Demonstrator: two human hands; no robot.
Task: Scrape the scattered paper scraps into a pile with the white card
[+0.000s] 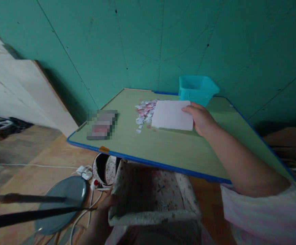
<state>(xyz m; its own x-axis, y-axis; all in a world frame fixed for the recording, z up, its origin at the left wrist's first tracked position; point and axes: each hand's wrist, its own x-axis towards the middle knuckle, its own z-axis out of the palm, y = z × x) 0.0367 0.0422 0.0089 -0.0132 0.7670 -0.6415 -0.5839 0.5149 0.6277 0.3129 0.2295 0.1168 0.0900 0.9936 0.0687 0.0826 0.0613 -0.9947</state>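
My right hand [203, 119] is closed on the right edge of a flat white rectangular board [170, 115], thumb on top. The board is held over the table, its left edge against a pile of torn paper scraps [145, 111]; whether it touches the tabletop I cannot tell. Several scraps are white and some are pinkish. Below the table's front edge, my left hand [104, 211] grips the left side of a flower-patterned fabric basket [154, 215], its opening turned up toward me. Dimness hides most of the left fingers.
On the pale green table [127, 143] with blue edging stand a turquoise plastic bin [197, 90] and, at left, a pixelated dark flat object [102, 125]. A round grey stool [61, 204], white cables and a power plug [84, 172] are on the floor side. A green wall [143, 44] rises behind.
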